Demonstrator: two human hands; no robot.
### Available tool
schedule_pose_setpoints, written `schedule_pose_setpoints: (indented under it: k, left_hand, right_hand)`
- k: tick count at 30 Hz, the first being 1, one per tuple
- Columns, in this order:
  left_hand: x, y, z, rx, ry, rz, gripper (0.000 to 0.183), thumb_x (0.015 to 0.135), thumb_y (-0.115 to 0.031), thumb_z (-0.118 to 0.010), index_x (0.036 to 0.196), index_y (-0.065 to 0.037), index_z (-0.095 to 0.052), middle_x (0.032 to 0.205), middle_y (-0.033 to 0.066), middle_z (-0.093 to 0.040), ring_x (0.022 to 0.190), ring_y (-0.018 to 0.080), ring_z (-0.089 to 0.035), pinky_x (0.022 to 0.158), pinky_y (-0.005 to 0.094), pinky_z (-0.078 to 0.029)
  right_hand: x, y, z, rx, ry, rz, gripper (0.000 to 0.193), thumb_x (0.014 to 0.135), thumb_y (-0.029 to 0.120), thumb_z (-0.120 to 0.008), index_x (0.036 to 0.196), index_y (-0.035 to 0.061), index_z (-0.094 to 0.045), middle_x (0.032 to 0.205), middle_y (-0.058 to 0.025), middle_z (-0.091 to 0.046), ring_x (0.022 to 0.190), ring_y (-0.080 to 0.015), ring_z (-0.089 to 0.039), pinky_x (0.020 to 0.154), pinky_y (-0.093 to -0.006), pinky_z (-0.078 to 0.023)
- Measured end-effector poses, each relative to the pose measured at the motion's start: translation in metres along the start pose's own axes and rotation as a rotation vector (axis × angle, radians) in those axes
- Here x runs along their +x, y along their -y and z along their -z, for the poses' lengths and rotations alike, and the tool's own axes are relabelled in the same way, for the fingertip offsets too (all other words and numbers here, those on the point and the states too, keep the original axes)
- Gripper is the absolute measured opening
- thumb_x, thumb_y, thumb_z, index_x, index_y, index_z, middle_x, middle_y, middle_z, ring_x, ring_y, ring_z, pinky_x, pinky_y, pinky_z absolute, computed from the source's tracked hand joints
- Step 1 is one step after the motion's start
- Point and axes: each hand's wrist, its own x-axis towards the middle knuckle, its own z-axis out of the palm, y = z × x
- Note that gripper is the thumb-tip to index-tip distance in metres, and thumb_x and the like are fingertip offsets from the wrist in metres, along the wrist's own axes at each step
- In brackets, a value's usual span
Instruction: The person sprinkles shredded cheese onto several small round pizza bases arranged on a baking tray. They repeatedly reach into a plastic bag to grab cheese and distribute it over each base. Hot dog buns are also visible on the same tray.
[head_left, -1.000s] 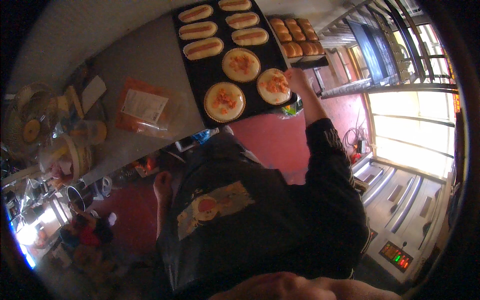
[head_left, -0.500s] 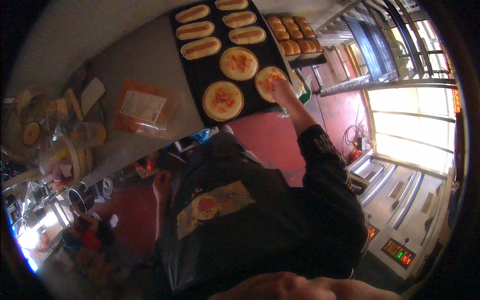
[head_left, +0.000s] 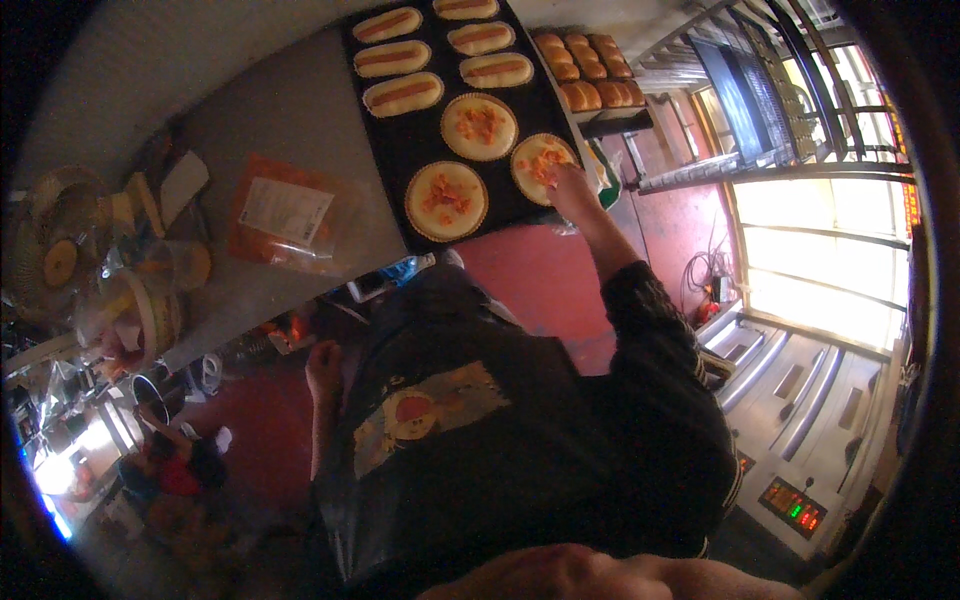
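Observation:
My right hand (head_left: 574, 192) reaches over the right-hand round dough (head_left: 536, 180), fingers closed together at the orange shreds (head_left: 545, 164) on top. What the fingertips hold, if anything, is hidden. Two more round doughs, one at upper middle (head_left: 479, 126) and one at lower left (head_left: 446, 202), carry similar shreds in their centres. All three sit in paper cups on a black baking tray (head_left: 400, 138). Several oval doughs (head_left: 404, 94) with a sausage-like strip along each fill the far part. My left hand (head_left: 323, 365) hangs beside my apron, fingers curled, with nothing seen in it.
A clear bag with orange contents (head_left: 285, 215) lies on the grey table (head_left: 355, 210) left of the tray. A wicker basket (head_left: 60, 230) stands farther left. Browned loaves (head_left: 588, 68) sit beyond the tray's right edge, near a metal rack (head_left: 740, 100). An oven (head_left: 800, 440) is at right.
My right hand has drawn slightly right and down over the same round dough. More of the orange shreds show there now. My left hand stays almost where it was.

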Motion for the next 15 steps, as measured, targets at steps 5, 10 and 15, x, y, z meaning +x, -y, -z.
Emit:
schedule_pose_setpoints:
  k: [5,10,15]
  left_hand:
    - [0.01,0.014,0.0,-0.034,0.058,0.058,0.023,0.089,-0.018,-0.063,0.106,-0.002,-0.065,0.096,0.0087,-0.068,0.09,0.0159,-0.062,0.082,0.0314,-0.049]
    - [0.011,0.027,-0.002,-0.05,0.028,0.005,0.023,0.089,-0.018,-0.064,0.106,-0.002,-0.065,0.096,0.0083,-0.068,0.091,0.0159,-0.062,0.082,0.0313,-0.049]
    - [0.002,0.02,-0.004,-0.316,0.038,-0.105,0.023,0.09,-0.019,-0.064,0.106,-0.002,-0.065,0.097,0.0069,-0.067,0.091,0.0148,-0.061,0.082,0.0309,-0.049]
  right_hand:
    - [0.001,0.017,0.002,-0.094,0.038,-0.031,0.023,0.078,0.016,-0.065,0.098,0.0033,-0.065,0.092,-0.02,-0.065,0.096,-0.0394,-0.06,0.085,-0.0481,-0.049]
    - [0.005,0.017,0.006,-0.081,0.104,-0.052,0.025,0.08,0.016,-0.063,0.102,0.0056,-0.066,0.1,-0.0203,-0.065,0.097,-0.039,-0.062,0.083,-0.0487,-0.05]
    - [0.03,0.022,-0.01,-0.032,0.032,-0.054,0.026,0.08,0.014,-0.062,0.105,0.0089,-0.066,0.101,-0.019,-0.066,0.097,-0.0384,-0.063,0.083,-0.0483,-0.05]
